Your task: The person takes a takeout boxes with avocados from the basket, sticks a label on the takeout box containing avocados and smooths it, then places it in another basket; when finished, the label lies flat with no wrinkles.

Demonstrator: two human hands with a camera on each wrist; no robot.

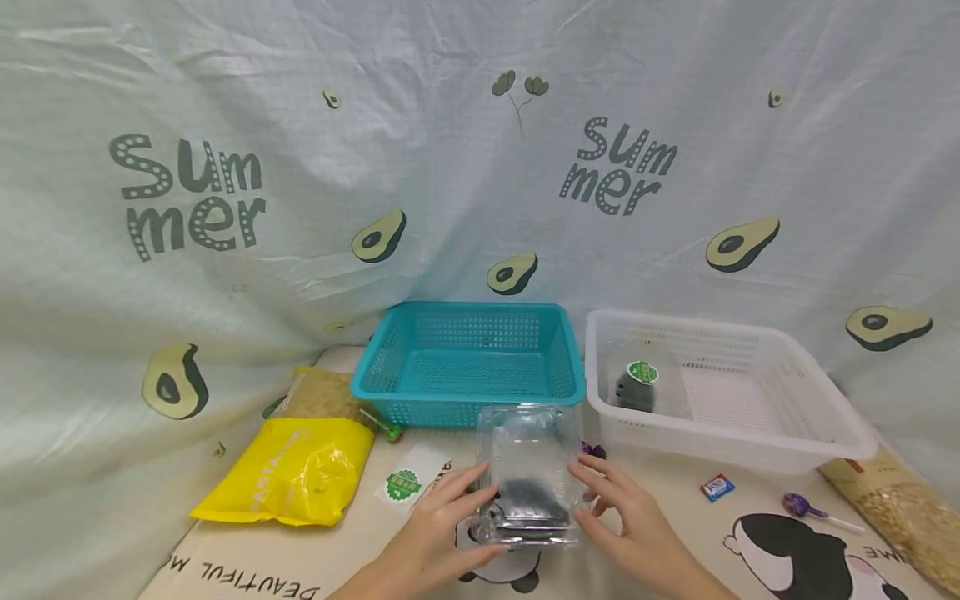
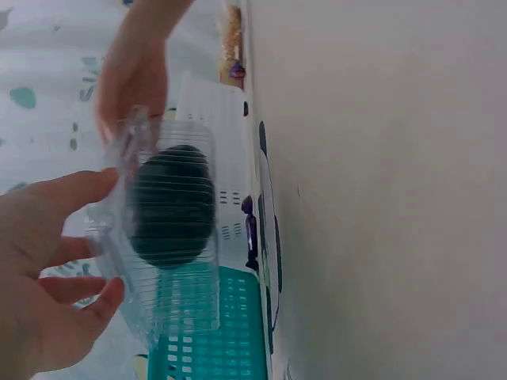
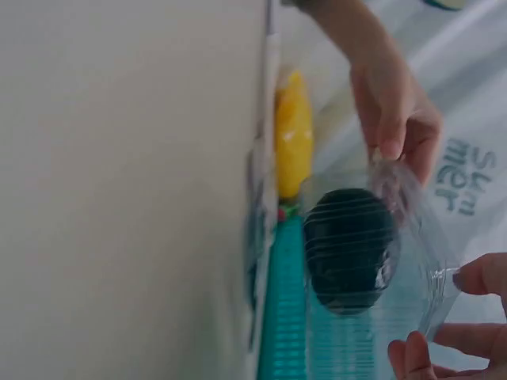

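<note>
A clear plastic clamshell box (image 1: 528,450) with a dark oval item (image 2: 173,207) inside is held up over the table between both hands. My left hand (image 1: 442,525) pinches its left edge, thumb low and fingers spread along the side. On the opposite edge, my right hand (image 1: 626,517) grips with thumb and fingertips. The box's lid appears closed in the wrist views, its rim (image 3: 436,293) between the right thumb and fingers. Left of the box, a round green sticker (image 1: 403,485) on a pale backing lies on the tablecloth.
Behind the box stands a teal basket (image 1: 468,412). A white basket (image 1: 720,437) to its right contains another clear box with a green label (image 1: 642,372). Around these lie a yellow pasta bag (image 1: 292,471), lollipops (image 1: 798,504), a small candy (image 1: 717,487) and a bag of grains (image 1: 900,508).
</note>
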